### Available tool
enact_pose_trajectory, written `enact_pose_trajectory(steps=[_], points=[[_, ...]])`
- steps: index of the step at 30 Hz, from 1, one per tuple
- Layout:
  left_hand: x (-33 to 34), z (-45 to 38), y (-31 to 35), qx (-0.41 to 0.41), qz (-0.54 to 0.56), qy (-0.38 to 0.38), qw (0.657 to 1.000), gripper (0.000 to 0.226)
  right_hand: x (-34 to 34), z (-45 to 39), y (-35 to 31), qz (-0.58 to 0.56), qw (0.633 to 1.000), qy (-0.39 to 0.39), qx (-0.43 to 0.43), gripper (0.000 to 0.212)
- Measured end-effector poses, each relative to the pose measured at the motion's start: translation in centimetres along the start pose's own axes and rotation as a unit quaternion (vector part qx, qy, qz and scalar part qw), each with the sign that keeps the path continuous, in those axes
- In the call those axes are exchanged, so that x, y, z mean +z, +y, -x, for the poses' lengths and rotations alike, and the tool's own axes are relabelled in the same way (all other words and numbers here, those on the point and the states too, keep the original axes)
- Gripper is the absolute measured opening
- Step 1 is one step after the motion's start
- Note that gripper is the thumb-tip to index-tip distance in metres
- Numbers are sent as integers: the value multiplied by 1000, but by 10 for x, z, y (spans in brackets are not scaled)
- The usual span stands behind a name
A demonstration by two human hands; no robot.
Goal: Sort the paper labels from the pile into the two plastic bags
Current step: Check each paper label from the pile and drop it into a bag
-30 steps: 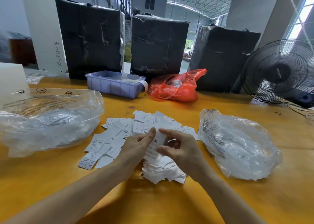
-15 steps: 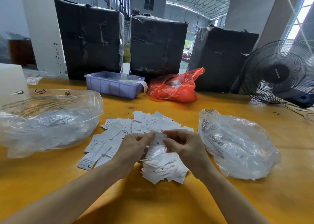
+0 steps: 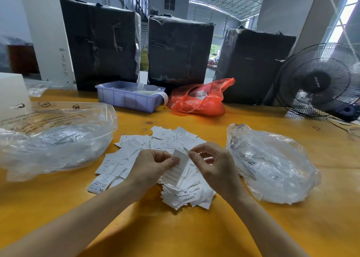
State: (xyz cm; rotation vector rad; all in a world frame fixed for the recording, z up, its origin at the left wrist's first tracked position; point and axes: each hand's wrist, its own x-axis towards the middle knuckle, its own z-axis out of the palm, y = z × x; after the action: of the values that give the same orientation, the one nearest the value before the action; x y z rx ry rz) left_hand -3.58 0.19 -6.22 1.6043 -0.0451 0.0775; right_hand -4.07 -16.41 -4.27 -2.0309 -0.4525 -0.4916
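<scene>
A pile of white paper labels lies spread on the yellow table, with a thicker heap nearest me. My left hand pinches a stack of labels above the heap. My right hand pinches the top corner of the front label of that stack. A clear plastic bag with labels inside lies to the left of the pile. A second clear plastic bag lies to the right, close to my right hand.
A lilac plastic tray and a red plastic bag sit behind the pile. Three black wrapped boxes stand along the far edge. A black fan stands at the right, a white block at the far left.
Both hands have lifted slightly. The right thumb and finger have closed on the top corner of the front label and are peeling it off the stack in the left hand.
</scene>
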Motion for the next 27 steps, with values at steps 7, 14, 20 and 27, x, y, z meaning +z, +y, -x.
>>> enact_pose_trajectory(steps=[7, 14, 20, 27], points=[[0, 4, 1, 57, -79, -25, 995, 8, -1, 0, 1, -18, 998, -61, 23, 5], [-1, 6, 5, 104, -160, -53, 980, 5, -6, -1, 2, -10, 992, -122, 25, 8], [-3, 3, 9, 99, -161, -47, 981, 8, -9, -5, 2, -135, 988, -12, 74, 11], [-6, 3, 10, 79, -163, -61, 982, 12, -16, -4, 6, -33, 997, -66, 29, 37]])
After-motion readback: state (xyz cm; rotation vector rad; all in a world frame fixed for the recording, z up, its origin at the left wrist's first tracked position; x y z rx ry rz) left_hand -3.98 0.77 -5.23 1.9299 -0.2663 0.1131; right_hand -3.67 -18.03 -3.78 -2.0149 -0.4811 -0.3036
